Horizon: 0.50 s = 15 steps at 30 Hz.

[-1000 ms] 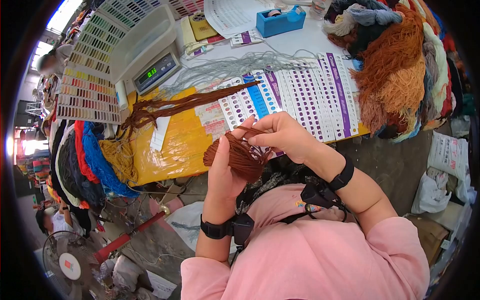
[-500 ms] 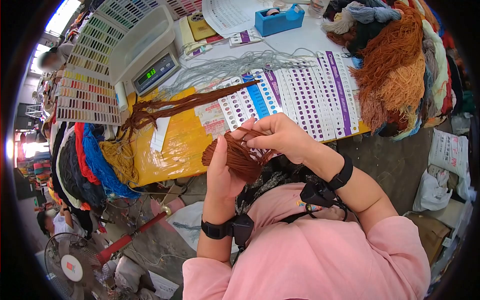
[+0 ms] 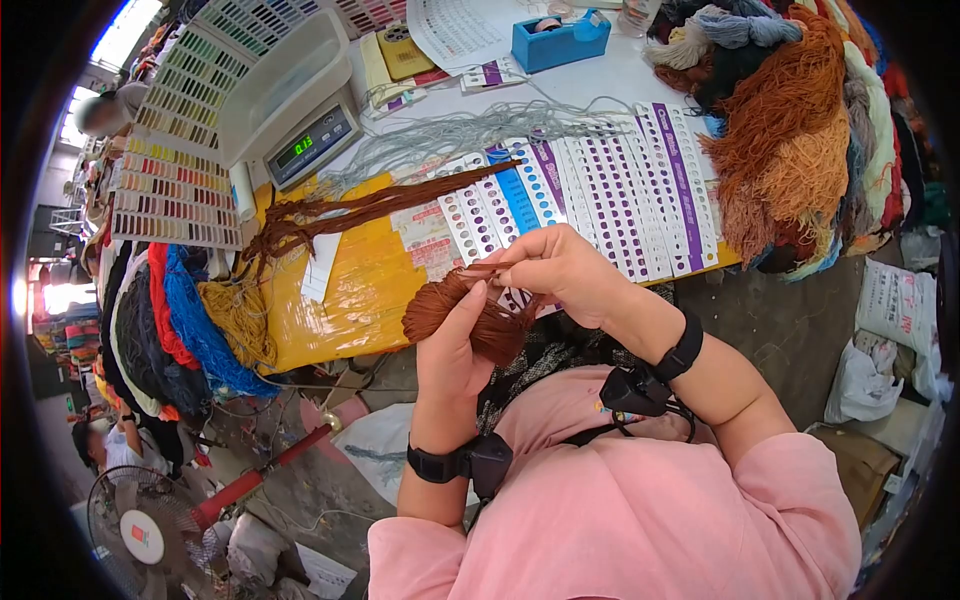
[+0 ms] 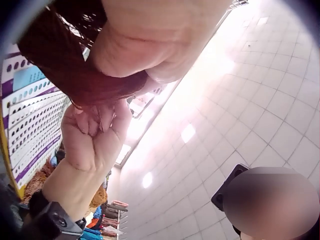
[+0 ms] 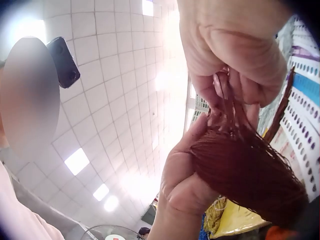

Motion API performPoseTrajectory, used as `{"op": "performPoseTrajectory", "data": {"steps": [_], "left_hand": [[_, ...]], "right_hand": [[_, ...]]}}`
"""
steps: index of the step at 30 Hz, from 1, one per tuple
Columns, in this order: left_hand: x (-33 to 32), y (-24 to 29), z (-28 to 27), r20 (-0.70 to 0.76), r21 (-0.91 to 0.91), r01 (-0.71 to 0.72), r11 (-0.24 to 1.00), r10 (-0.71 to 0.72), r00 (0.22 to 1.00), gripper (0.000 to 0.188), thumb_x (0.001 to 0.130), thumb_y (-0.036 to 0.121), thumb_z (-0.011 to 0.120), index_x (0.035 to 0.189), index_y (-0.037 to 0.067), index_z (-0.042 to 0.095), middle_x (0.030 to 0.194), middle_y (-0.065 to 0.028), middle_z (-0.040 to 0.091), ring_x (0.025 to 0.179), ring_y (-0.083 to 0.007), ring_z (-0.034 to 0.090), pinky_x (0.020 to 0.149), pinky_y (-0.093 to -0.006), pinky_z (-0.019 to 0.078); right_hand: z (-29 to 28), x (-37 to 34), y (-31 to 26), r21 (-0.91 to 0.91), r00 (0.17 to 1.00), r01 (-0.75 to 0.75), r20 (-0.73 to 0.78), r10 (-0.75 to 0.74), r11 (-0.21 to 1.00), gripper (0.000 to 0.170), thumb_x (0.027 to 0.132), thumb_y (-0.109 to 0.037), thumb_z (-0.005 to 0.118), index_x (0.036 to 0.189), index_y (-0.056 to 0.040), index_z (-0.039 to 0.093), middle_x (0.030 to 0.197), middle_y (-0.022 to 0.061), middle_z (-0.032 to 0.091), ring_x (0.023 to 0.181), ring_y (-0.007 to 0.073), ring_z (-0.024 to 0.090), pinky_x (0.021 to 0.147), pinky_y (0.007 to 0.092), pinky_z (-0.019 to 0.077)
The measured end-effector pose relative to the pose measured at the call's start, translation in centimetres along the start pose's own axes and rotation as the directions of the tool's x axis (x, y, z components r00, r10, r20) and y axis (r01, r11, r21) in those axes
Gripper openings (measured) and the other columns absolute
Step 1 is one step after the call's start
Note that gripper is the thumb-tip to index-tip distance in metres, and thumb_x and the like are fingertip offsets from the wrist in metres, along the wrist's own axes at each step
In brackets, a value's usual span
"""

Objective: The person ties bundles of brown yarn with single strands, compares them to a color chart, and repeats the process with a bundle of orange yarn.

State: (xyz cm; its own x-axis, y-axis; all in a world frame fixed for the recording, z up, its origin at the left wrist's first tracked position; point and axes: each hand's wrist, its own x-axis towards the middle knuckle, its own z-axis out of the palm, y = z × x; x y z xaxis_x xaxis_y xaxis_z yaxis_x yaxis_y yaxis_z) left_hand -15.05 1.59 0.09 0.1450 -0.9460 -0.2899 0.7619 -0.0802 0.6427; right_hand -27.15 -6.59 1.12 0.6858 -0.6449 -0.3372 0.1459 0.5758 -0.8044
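A folded bundle of reddish-brown yarn (image 3: pixel 432 306) is gripped by the left hand (image 3: pixel 450 350) above the table's front edge, the thumb lying over its top. The right hand (image 3: pixel 560 272) pinches some strands at the bundle's upper right end, close to the left thumb. In the right wrist view several strands run from the yarn bundle (image 5: pixel 245 175) up between the fingers of the right hand (image 5: pixel 235 55), while the left hand (image 5: pixel 185 180) holds the bundle from the side. The left wrist view shows the yarn (image 4: pixel 60 60) partly covered by the near hand.
A darker brown hank (image 3: pixel 400 203) lies across the table (image 3: pixel 370 310) beyond the hands. Behind it are grey-blue threads (image 3: pixel 440 135), punched colour cards (image 3: pixel 600 200), a scale (image 3: pixel 315 145) and a blue tape dispenser (image 3: pixel 560 45). Yarn piles (image 3: pixel 790 130) stand at the right.
The left thumb has come down and right, towards the right fingertips, over the bundle. The right fingers have shifted slightly and pinch strands beside it. The hank on the table has not moved.
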Motion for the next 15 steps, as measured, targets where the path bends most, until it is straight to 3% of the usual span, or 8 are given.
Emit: {"op": "performPoseTrajectory", "data": {"steps": [5,11,15], "left_hand": [[-0.14,0.36,0.48,-0.027,-0.036,0.007,0.999,-0.008,1.000,0.026,0.081,0.004,0.048,0.107,-0.003,0.048,0.103,-0.0106,0.052,0.096,-0.0180,0.049,0.082,-0.0315,0.0409],[-0.10,0.23,0.04,0.028,-0.083,0.041,0.996,-0.039,0.999,0.024,0.082,0.005,0.046,0.105,-0.003,0.049,0.103,-0.0109,0.051,0.095,-0.0197,0.049,0.080,-0.0357,0.0430],[0.00,-0.04,-0.36,-0.009,-0.121,0.034,0.992,-0.036,0.999,0.024,0.083,0.006,0.045,0.105,-0.001,0.047,0.102,-0.0115,0.051,0.094,-0.0209,0.050,0.078,-0.0394,0.0447]], "right_hand": [[-0.02,0.32,0.42,-0.039,1.000,0.001,-0.012,-0.002,0.999,0.015,0.071,-0.003,0.054,0.082,0.0031,0.062,0.074,0.0056,0.061,0.059,0.0076,0.055,0.040,0.0187,0.0428],[0.80,0.17,0.07,-0.039,0.999,0.038,-0.007,-0.038,0.999,0.015,0.070,-0.002,0.054,0.081,0.0034,0.062,0.068,0.0067,0.060,0.055,0.0083,0.054,0.040,0.0188,0.0424],[0.36,0.52,0.45,-0.049,1.000,0.026,-0.006,-0.026,0.998,0.014,0.070,-0.002,0.054,0.081,0.0034,0.062,0.067,0.0065,0.059,0.052,0.0081,0.052,0.040,0.0189,0.0416]]}}
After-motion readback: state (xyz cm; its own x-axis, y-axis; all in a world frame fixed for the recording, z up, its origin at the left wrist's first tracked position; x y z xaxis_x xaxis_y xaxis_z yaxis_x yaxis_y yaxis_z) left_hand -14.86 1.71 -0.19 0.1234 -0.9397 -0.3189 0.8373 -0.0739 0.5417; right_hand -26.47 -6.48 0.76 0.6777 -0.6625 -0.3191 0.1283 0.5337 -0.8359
